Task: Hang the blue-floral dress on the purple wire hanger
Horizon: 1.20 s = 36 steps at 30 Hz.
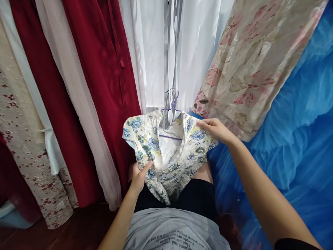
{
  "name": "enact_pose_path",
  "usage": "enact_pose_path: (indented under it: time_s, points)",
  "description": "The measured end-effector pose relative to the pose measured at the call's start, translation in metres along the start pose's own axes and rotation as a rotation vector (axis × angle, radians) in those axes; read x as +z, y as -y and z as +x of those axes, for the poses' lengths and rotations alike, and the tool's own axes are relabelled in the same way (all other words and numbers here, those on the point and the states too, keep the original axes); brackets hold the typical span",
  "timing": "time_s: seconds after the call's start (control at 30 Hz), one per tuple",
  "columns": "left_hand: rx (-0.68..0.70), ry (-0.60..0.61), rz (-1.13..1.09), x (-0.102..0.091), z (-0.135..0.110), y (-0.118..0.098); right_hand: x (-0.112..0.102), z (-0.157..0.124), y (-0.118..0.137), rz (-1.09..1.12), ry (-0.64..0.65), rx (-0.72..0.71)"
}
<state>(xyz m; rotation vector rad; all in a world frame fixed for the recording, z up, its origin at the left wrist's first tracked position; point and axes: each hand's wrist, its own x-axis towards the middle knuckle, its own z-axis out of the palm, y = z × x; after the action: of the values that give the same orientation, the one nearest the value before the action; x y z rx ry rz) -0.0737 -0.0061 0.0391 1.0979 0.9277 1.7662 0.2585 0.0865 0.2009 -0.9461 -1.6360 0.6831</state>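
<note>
A white dress (152, 142) with blue and yellow flowers hangs on a thin purple hanger (173, 106) in front of my lap. Its back opening is spread apart, so the pale lining and the hanger's lower bar show inside. My left hand (140, 175) grips the dress low on the left side, thumb on top and the other fingers hidden behind the cloth. At the right shoulder, my right hand (214, 128) pinches the fabric near the sleeve. The lower part of the dress falls bunched between my legs.
Long dark red dresses (101, 69) and a pale pink one hang at the left. White gowns (153, 52) hang straight ahead. On the right are a beige floral dress (249, 66) and a ruffled blue tulle gown (293, 139). A light blue tub (15, 215) stands at lower left.
</note>
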Motion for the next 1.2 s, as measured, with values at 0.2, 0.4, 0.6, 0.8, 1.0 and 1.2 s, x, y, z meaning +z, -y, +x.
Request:
enact_pose_path:
  time_s: [0.2, 0.4, 0.6, 0.8, 1.0, 1.2]
  points:
    - [-0.016, -0.104, 0.094, 0.004, -0.021, 0.026, 0.030, -0.043, -0.055, -0.124, -0.523, -0.140]
    - [-0.080, -0.097, 0.087, 0.019, -0.041, 0.051, 0.108, -0.118, -0.095, 0.035, -0.891, 0.143]
    - [-0.095, -0.024, 0.152, 0.030, -0.047, 0.053, 0.130, -0.131, -0.077, 0.302, 0.659, 0.472]
    - [-0.119, -0.044, 0.194, 0.025, -0.044, 0.061, 0.131, -0.131, -0.072, 0.358, 0.552, 0.410]
    - [0.153, -0.435, 0.254, -0.010, -0.013, 0.074, 0.116, -0.133, -0.060, 0.344, 0.486, 0.383]
    - [0.387, -0.217, 0.479, 0.027, -0.039, 0.058, 0.123, -0.133, -0.057, 0.358, 0.473, 0.450]
